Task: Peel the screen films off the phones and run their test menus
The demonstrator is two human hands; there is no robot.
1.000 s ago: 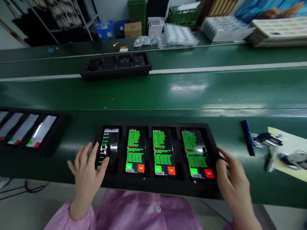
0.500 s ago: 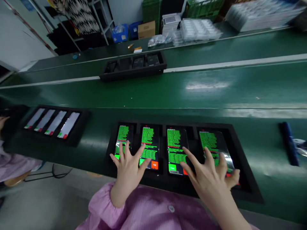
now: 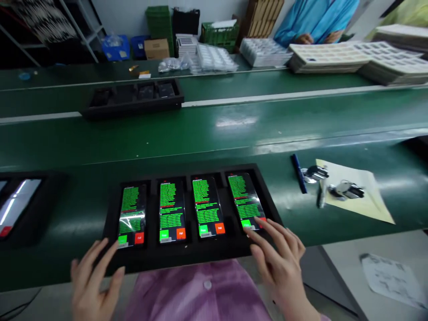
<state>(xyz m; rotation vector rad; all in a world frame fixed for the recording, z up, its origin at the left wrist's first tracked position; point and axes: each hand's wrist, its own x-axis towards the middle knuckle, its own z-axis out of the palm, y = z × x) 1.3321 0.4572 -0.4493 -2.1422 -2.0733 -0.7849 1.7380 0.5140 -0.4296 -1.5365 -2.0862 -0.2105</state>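
Note:
Several smartphones lie face up in the slots of a black tray (image 3: 197, 253) before me. Green text fills their lit screens, with a green and a red button below. My left hand (image 3: 95, 283) is open at the tray's front left corner, fingertips by the lower edge of the leftmost smartphone (image 3: 131, 214). Fingers apart, my right hand (image 3: 279, 258) is over the front right corner, fingertips at the buttons of the rightmost smartphone (image 3: 245, 196). The two middle smartphones (image 3: 172, 209) (image 3: 207, 207) have no hand on them. Neither hand holds anything.
Another black tray with a lit phone (image 3: 20, 203) sits at the left. Rightward lie a blue pen (image 3: 299, 174), metal clip-like items (image 3: 349, 189) and yellowish paper (image 3: 374, 200). Across the green bench (image 3: 267, 120) are a dark tray (image 3: 133, 104), stacked sheets (image 3: 329, 58) and a blue-clothed person (image 3: 314, 22).
My view has swung to the right. Both hands have drawn off the screens toward the tray's front corners and moved farther apart; all the tray's screens now show more fully.

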